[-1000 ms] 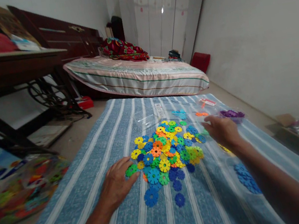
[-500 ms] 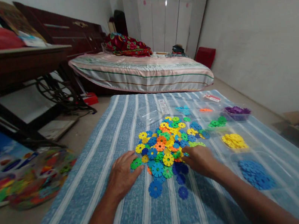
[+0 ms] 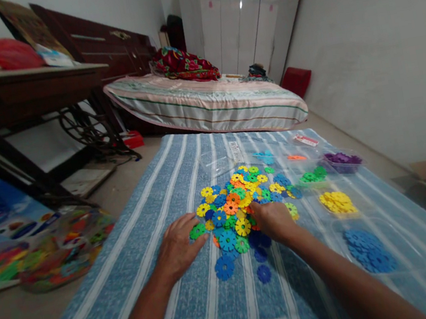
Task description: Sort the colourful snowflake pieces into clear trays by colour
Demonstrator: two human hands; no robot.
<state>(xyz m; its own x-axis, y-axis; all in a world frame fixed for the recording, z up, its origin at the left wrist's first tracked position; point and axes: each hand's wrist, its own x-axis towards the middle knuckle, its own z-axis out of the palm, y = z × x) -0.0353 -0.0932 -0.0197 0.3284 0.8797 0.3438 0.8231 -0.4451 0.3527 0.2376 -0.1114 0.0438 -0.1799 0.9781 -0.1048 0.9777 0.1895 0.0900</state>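
A mixed heap of notched plastic discs (image 3: 231, 208), shaped like flowers or gears, lies spread on the striped cloth (image 3: 155, 201). My left hand (image 3: 178, 247) rests at the heap's left edge, thumb and fingers apart, beside a green disc (image 3: 197, 231). At the right side of the heap, my right hand (image 3: 276, 220) has its fingers closed together among the discs. Whatever is between those fingertips is hidden. Nearest me lie a blue disc (image 3: 224, 267) and a dark blue disc (image 3: 264, 274).
Clear containers along the right hold sorted discs: blue (image 3: 369, 250), yellow (image 3: 338, 203), green (image 3: 313, 175), purple (image 3: 343, 159), orange (image 3: 297, 157) and light blue (image 3: 264, 157). A bed (image 3: 204, 101) stands beyond; a sewing-machine table (image 3: 24, 89) is at the left.
My right hand has shifted left and a little inward over the heap, now covering discs near its middle right. My left hand stays in place. The view has swung slightly.
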